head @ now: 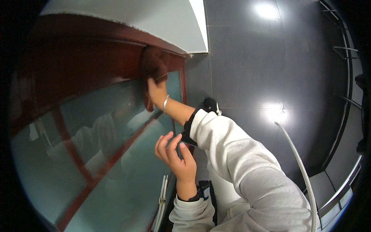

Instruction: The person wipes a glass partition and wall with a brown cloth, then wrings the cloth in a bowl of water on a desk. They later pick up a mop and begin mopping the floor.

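Observation:
My right hand [158, 92] grips a brown cloth [155, 62], bunched against the dark red wooden frame [95, 61] of a glazed door or window. One end of the cloth hangs down beside my thumb over the glass pane [171, 82]. The fingers are mostly hidden behind the cloth, and a metal bangle [165, 103] circles that wrist. Lower down, my left hand [178, 162] is raised in front of the glass with bent, spread fingers and nothing in it. A dark watch [203, 190] sits on the left wrist.
A white wall [145, 23] borders the frame at the top. Dark floor tiles [246, 69] stretch to the right, towards a dark unit with wire hooks [345, 49]. White cords [301, 162] hang close to the camera. A black shoe [210, 104] shows beyond the right sleeve.

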Available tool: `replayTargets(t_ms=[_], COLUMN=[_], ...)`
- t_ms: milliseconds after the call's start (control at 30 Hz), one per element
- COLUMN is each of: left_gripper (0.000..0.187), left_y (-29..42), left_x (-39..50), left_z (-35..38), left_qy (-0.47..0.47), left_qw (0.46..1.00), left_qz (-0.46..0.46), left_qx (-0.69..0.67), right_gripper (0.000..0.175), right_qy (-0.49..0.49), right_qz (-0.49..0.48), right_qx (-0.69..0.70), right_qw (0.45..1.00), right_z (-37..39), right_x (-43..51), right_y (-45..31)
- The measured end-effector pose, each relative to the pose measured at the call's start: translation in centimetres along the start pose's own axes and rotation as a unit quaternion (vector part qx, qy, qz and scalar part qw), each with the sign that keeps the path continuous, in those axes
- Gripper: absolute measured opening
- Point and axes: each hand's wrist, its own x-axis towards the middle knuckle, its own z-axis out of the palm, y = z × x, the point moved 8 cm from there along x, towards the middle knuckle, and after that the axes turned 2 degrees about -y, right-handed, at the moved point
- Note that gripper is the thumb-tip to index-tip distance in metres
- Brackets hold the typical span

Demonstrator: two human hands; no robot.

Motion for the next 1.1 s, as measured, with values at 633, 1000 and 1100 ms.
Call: replayTargets(t_ms=[633, 1000, 1100], left_gripper=[0.018, 0.021, 0.024], left_y=[16.5, 36.9, 37.1], left_x=[15.2, 31.9, 34.8], left_z=[3.6, -11.0, -12.1], left_qy=[-0.041, 0.103, 0.117], left_qw=[0.984, 0.954, 0.966], left_qz=[0.155, 0.254, 0.207], left_qx=[-0.076, -0.125, -0.098], right_gripper=[0.047, 0.049, 0.052], right_qy=[-0.089, -0.226, -0.28], right_qz=[0.281, 0.268, 0.283], right_qx=[0.558, 0.395, 0.399], right_qw=[0.775, 0.849, 0.826], right_z=[-11.0, -7.1, -5.2], right_x=[1.5, 15.7, 19.6], right_y=[-6.0, -43.0, -48.4])
